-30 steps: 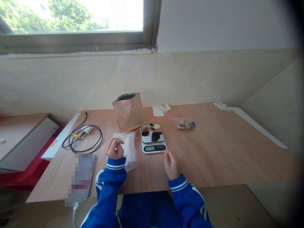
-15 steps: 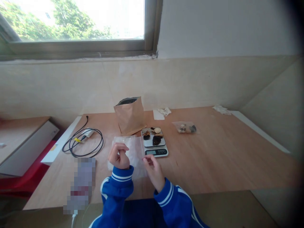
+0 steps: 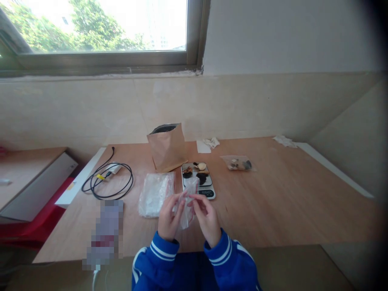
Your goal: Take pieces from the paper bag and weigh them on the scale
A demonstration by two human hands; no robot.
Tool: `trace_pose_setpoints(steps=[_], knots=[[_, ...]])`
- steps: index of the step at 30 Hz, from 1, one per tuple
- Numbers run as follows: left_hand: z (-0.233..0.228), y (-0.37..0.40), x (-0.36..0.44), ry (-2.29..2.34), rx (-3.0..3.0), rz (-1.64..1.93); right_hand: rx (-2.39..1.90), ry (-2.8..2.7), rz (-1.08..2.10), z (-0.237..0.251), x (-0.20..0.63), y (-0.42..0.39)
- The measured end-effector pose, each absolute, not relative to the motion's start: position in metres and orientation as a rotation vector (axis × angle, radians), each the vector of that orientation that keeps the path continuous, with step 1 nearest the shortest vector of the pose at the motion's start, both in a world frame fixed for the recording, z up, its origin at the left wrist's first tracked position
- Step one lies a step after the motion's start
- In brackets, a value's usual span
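Note:
Between my two hands is a clear zip bag with a reddish strip along its edge. My left hand pinches it from the left, and my right hand pinches it from the right. Just beyond them stands a white kitchen scale, its display partly covered by the bag. Dark, brown and pale dried pieces lie on its plate; they look like dried mushrooms. Left of my left hand lies a stack of clear plastic bags.
Behind the scale stands an open brown paper pouch. A filled clear bag lies to the right. On the left are a coiled black cable and a blurred-out flat object with a white cable. Crumpled tissue lies near the wall.
My left hand has moved right and down and now grips the clear bag. The bag has shifted off the stack and is bunched up between both hands.

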State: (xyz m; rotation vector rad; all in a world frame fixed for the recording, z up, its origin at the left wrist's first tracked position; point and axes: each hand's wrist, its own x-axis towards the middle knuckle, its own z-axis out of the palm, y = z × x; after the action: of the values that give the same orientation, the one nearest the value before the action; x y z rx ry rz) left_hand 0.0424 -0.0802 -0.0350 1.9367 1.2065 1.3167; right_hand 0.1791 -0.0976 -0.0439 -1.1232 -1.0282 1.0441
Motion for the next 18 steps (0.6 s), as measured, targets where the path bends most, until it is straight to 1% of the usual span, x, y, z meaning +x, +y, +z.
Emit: trace_pose_setpoints(steps=[3, 5, 9, 13, 18], knots=[[-0.03, -0.08, 0.035, 1.429, 1.807, 1.54, -1.205, -0.885, 1.001, -0.054, 0.183, -0.094], [-0.026, -0.078, 0.031, 1.504, 1.781, 1.603, -1.218, -0.862, 0.989, -0.057, 0.185, -0.092], [-0.024, -0.073, 0.026, 1.594, 1.743, 1.703, -1.189, -1.143, 0.945, -0.045, 0.193, -0.085], [-0.03, -0.063, 0.022, 1.728, 1.685, 1.878, -1.181, -1.361, 0.731, -0.009, 0.212, -0.056], [-0.041, -0.038, 0.024, 1.765, 1.715, 2.054, -1.063, -1.648, 0.43, 0.057, 0.224, 0.015]])
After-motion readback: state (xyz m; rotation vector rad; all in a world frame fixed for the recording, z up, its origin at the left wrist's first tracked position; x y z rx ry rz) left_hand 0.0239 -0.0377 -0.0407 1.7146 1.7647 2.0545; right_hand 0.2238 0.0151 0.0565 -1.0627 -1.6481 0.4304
